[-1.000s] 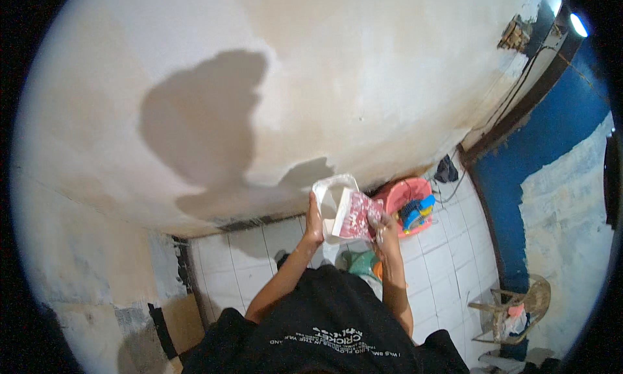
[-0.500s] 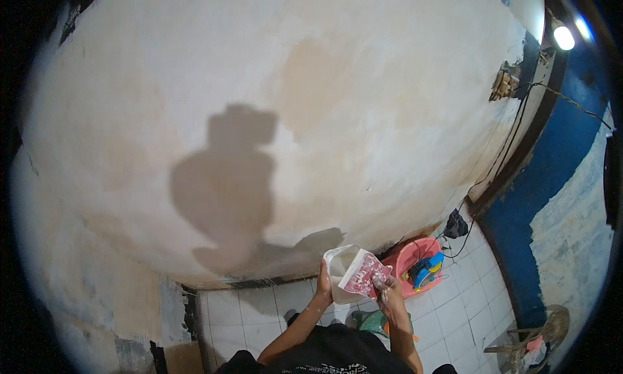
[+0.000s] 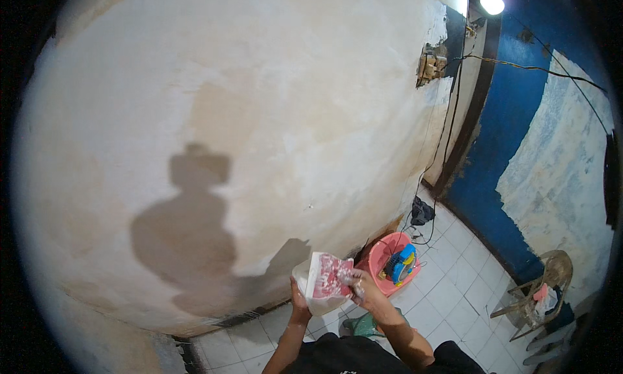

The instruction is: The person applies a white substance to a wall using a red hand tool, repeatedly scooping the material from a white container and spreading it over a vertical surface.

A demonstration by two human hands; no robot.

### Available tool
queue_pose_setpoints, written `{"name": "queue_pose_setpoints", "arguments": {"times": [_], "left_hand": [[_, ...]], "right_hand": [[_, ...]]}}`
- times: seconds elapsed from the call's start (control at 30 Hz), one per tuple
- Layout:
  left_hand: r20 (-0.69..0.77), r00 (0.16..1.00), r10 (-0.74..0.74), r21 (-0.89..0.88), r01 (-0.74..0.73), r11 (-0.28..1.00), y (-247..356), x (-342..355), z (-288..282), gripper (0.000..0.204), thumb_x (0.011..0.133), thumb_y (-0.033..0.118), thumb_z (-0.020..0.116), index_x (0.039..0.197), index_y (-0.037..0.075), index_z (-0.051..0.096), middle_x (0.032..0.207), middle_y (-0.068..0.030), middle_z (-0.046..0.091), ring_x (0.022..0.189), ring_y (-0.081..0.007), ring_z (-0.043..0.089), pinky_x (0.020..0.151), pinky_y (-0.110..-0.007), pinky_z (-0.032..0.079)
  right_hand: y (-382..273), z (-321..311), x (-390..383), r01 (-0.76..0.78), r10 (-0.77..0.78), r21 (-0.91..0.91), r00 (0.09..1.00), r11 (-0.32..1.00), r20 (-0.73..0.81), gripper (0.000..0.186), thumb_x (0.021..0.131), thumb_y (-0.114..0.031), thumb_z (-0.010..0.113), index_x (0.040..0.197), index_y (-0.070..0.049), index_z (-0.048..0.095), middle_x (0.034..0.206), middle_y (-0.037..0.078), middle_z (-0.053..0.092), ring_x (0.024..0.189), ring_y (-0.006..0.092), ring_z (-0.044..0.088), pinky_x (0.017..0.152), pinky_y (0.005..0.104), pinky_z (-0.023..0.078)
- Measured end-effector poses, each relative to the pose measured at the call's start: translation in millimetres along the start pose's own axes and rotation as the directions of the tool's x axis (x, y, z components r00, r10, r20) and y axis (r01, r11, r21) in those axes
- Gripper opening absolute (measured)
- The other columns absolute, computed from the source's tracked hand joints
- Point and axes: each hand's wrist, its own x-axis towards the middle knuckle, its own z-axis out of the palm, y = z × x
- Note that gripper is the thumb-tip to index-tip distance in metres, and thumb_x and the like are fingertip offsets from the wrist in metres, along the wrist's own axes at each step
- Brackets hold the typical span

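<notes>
Close to my body, my left hand (image 3: 300, 304) is wrapped round the side of a white square-sided container (image 3: 319, 307). In my right hand (image 3: 365, 289), whose fingers are smeared white, is a pinkish-red putty scraper (image 3: 332, 278) with a pale straight edge. White paste is spattered over the scraper's face. It lies across the container's mouth and hides most of the inside. Ahead of both hands rises a cream plastered wall (image 3: 272, 127) with darker damp-looking patches, on which my shadow falls.
A pink basin (image 3: 373, 257) holding a blue and yellow object stands by the wall, near a black bag (image 3: 422, 210) and hanging cables. Right, a worn chair (image 3: 548, 277) stands on white tiles. A lit bulb (image 3: 492, 3) hangs above; something green (image 3: 363, 325) lies near my body.
My view has swung right, so the wall, basin and chair sit further left in it. The scraper has shifted over the container's mouth, covering more of it. Both hands keep their hold.
</notes>
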Motion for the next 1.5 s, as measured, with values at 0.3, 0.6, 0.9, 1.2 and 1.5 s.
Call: {"name": "queue_pose_setpoints", "arguments": {"times": [0.3,0.6,0.9,1.2,1.5], "left_hand": [[-0.04,0.995,0.091,-0.02,-0.092,0.996,36,12,36,0.061,0.087,0.055,0.036,0.125,0.009,0.044,0.119,-0.0096,0.054,0.106,-0.0285,0.054,0.092,-0.047,0.044],[-0.132,0.989,0.062,0.087,-0.05,0.995,23,10,0,0.068,0.089,0.06,0.02,0.132,0.01,0.037,0.128,-0.0121,0.048,0.113,-0.0288,0.05,0.097,-0.044,0.04],[-0.137,0.99,-0.032,0.103,0.047,0.994,5,13,-2,0.07,0.085,0.065,0.029,0.13,0.012,0.04,0.124,-0.0111,0.05,0.11,-0.0299,0.052,0.093,-0.047,0.042],[-0.248,0.969,-0.007,0.061,0.023,0.998,7,7,-35,0.069,0.088,0.062,0.024,0.132,0.009,0.038,0.128,-0.0128,0.047,0.115,-0.0307,0.048,0.097,-0.042,0.039],[-0.273,0.961,0.051,0.167,-0.005,0.986,2,9,-44,0.068,0.089,0.06,0.028,0.131,0.009,0.039,0.126,-0.0119,0.049,0.113,-0.0299,0.048,0.098,-0.04,0.037]], "right_hand": [[-217,21,83,0.537,-0.534,-0.208,0.842,0.818,0.072,0.024,0.085,-0.019,0.059,0.101,-0.002,0.058,0.091,0.003,0.063,0.077,0.0128,0.06,0.064,0.0279,0.049],[-348,196,118,0.468,-0.821,-0.677,-0.375,-0.568,0.43,0.026,0.074,-0.002,0.054,0.099,0.003,0.058,0.066,0.015,0.061,0.052,0.0253,0.056,0.049,0.0299,0.042],[-172,231,162,0.18,-0.559,-0.549,-0.01,-0.817,0.829,0.033,0.07,-0.008,0.054,0.098,0.01,0.053,0.09,0.023,0.059,0.089,0.0379,0.059,0.07,0.0418,0.051],[-328,191,130,0.168,-0.83,-0.813,-0.145,-0.557,0.539,0.043,0.069,0.0,0.054,0.112,-0.003,0.051,0.071,0.012,0.058,0.059,0.0312,0.057,0.048,0.0411,0.044],[-194,220,177,0.139,-0.557,-0.541,-0.134,-0.829,0.819,0.023,0.068,-0.007,0.054,0.088,0.004,0.056,0.076,0.018,0.056,0.069,0.0291,0.059,0.053,0.0366,0.048]]}}
